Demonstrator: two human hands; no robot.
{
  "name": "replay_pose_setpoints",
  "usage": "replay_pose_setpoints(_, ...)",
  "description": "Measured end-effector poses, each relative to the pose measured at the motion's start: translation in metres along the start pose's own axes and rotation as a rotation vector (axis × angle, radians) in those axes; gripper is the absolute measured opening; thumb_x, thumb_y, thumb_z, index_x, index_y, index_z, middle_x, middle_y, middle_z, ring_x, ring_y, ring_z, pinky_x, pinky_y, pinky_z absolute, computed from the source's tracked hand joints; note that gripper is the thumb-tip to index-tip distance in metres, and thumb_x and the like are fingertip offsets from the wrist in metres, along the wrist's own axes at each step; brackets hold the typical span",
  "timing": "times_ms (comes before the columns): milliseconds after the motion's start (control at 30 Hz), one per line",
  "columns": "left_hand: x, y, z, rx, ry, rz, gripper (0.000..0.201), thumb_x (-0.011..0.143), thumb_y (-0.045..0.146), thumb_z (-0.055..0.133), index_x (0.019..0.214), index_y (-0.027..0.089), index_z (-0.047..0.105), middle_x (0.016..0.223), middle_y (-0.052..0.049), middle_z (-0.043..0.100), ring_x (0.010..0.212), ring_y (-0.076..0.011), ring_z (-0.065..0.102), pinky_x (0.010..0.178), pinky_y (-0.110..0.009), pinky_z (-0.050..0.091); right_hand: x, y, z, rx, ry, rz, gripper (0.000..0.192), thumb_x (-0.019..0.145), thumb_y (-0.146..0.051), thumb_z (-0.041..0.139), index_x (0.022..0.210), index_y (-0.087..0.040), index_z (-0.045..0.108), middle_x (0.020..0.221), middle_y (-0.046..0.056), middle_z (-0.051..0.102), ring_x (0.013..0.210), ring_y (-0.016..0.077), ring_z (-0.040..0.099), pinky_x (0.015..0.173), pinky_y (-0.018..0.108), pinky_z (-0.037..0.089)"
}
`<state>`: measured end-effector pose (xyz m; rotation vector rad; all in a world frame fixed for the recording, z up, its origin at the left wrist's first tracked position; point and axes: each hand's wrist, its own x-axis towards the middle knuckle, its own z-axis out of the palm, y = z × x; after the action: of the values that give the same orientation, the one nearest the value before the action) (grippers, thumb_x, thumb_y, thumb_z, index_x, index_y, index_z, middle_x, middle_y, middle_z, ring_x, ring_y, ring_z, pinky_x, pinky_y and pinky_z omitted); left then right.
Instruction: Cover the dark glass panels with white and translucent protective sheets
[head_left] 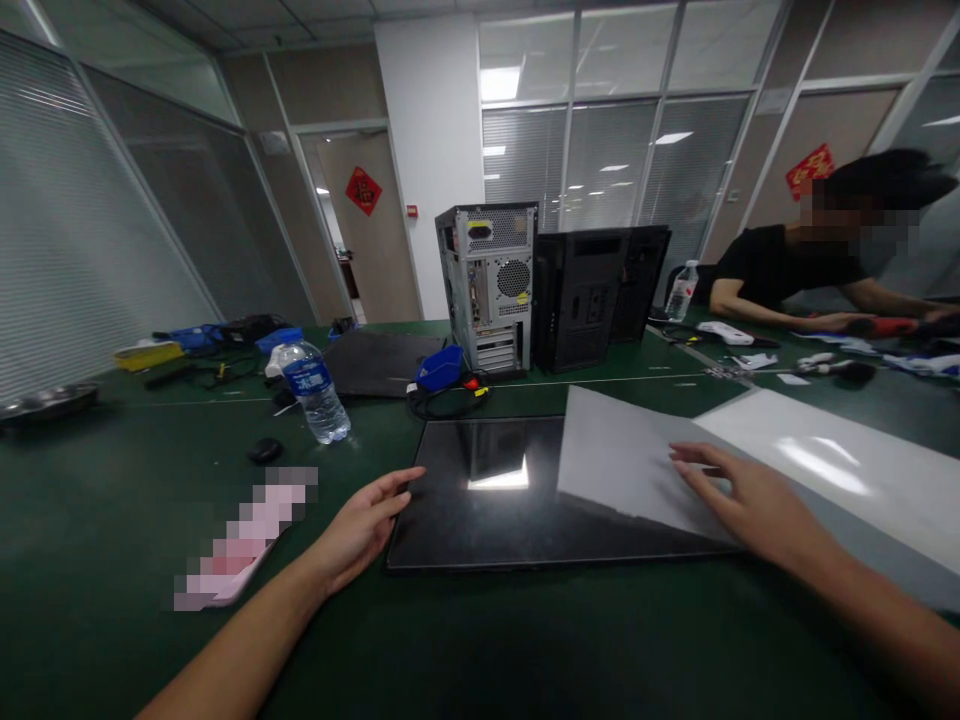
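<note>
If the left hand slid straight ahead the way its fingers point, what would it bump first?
Probably nothing new: the left hand already touches the edge of the dark glossy panel, so it would slide onto that.

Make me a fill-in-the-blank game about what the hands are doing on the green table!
1. The left hand touches the edge of a flat black ____.
2. The right hand rests on a ____ sheet.
3. A water ____ stands on the green table.

Missing words: panel; grey; bottle
</note>
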<state>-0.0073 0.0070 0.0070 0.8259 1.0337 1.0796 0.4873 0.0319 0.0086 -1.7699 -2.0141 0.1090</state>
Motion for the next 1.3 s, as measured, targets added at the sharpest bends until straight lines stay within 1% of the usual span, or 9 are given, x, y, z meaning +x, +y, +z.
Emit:
replay_pose_setpoints(133, 0.0, 0.0, 0.001, 0.01, 0.01, -0.012, 0.054, 0.081, 0.018, 0.079, 0.133, 0.02, 0.063, 0.129, -0.012, 0.071, 0.113, -0.0269, 0.071, 0.098, -0.038, 0.056, -0.003, -0.002, 0.016, -0.195, -0.083, -0.096, 0.062, 0.098, -0.059, 0.041, 0.128, -0.012, 0.069, 0.134, 0.017, 0.065, 0.123, 0.0356, 0.061, 0.108, 0.057, 0.047)
replay_pose_setpoints(267, 0.002, -0.001, -0.001, 0.014, -0.003, -0.015, 0.053, 0.083, 0.02, 0.079, 0.134, 0.022, 0.063, 0.131, -0.011, 0.07, 0.111, -0.0272, 0.072, 0.096, -0.039, 0.058, -0.006, -0.01, 0.019, 0.009, -0.166, -0.177, 0.062, 0.101, -0.061, 0.039, 0.144, -0.021, 0.058, 0.148, 0.009, 0.056, 0.135, 0.0292, 0.053, 0.115, 0.054, 0.042)
replay_pose_setpoints(367, 0.004, -0.002, -0.003, 0.022, -0.007, -0.01, 0.052, 0.084, 0.02, 0.078, 0.134, 0.022, 0.063, 0.133, -0.011, 0.069, 0.114, -0.0271, 0.071, 0.097, -0.039, 0.058, -0.006, -0.012, 0.017, 0.022, -0.112, -0.182, 0.063, 0.101, -0.061, 0.04, 0.149, -0.023, 0.053, 0.154, 0.008, 0.05, 0.143, 0.03, 0.044, 0.119, 0.058, 0.037)
replay_pose_setpoints(500, 0.005, -0.003, -0.004, 0.044, 0.014, -0.005, 0.054, 0.082, 0.021, 0.081, 0.133, 0.022, 0.064, 0.134, -0.011, 0.069, 0.116, -0.027, 0.07, 0.097, -0.038, 0.058, -0.006, -0.011, 0.017, -0.123, -0.151, -0.168, 0.063, 0.098, -0.064, 0.044, 0.14, -0.021, 0.063, 0.146, 0.01, 0.057, 0.139, 0.0349, 0.048, 0.116, 0.062, 0.038)
replay_pose_setpoints(733, 0.006, -0.002, -0.004, 0.121, 0.034, -0.008, 0.054, 0.082, 0.02, 0.079, 0.134, 0.023, 0.064, 0.148, -0.011, 0.057, 0.12, -0.027, 0.066, 0.099, -0.037, 0.055, -0.01, -0.02, 0.008, 0.006, -0.193, -0.292, 0.058, 0.101, -0.059, 0.044, 0.149, -0.029, 0.053, 0.158, 0.004, 0.044, 0.144, 0.0305, 0.043, 0.118, 0.06, 0.036)
replay_pose_setpoints(900, 0.008, -0.005, -0.007, 0.16, 0.038, 0.01, 0.05, 0.085, 0.015, 0.072, 0.134, 0.022, 0.064, 0.152, -0.01, 0.054, 0.123, -0.0246, 0.063, 0.099, -0.034, 0.052, -0.005, -0.005, 0.008, -0.065, -0.204, -0.3, 0.053, 0.101, -0.058, 0.044, 0.133, -0.025, 0.068, 0.142, 0.007, 0.062, 0.134, 0.0307, 0.054, 0.117, 0.057, 0.039)
replay_pose_setpoints(1033, 0.01, -0.008, -0.011, 0.134, 0.025, 0.015, 0.052, 0.083, 0.014, 0.073, 0.133, 0.023, 0.064, 0.153, -0.009, 0.053, 0.117, -0.0226, 0.066, 0.097, -0.033, 0.053, -0.005, -0.006, 0.009, -0.033, -0.255, -0.323, 0.05, 0.1, -0.06, 0.046, 0.132, -0.029, 0.069, 0.144, 0.004, 0.06, 0.134, 0.0287, 0.054, 0.116, 0.054, 0.041)
replay_pose_setpoints(1167, 0.008, -0.006, -0.008, 0.122, 0.04, -0.007, 0.05, 0.084, 0.011, 0.069, 0.133, 0.022, 0.064, 0.152, -0.009, 0.053, 0.114, -0.0218, 0.067, 0.095, -0.033, 0.054, -0.002, -0.006, 0.004, -0.11, -0.162, -0.254, 0.054, 0.101, -0.06, 0.038, 0.127, -0.026, 0.072, 0.135, 0.006, 0.066, 0.126, 0.0303, 0.06, 0.107, 0.054, 0.049)
replay_pose_setpoints(1300, 0.006, -0.002, -0.003, 0.156, 0.082, -0.026, 0.049, 0.086, 0.008, 0.064, 0.133, 0.022, 0.063, 0.151, -0.008, 0.054, 0.109, -0.0196, 0.067, 0.091, -0.03, 0.055, 0.002, 0.009, 0.0, -0.31, -0.091, 0.075, 0.063, 0.099, -0.061, 0.033, 0.12, -0.018, 0.074, 0.111, 0.015, 0.074, 0.096, 0.0353, 0.07, 0.08, 0.056, 0.058)
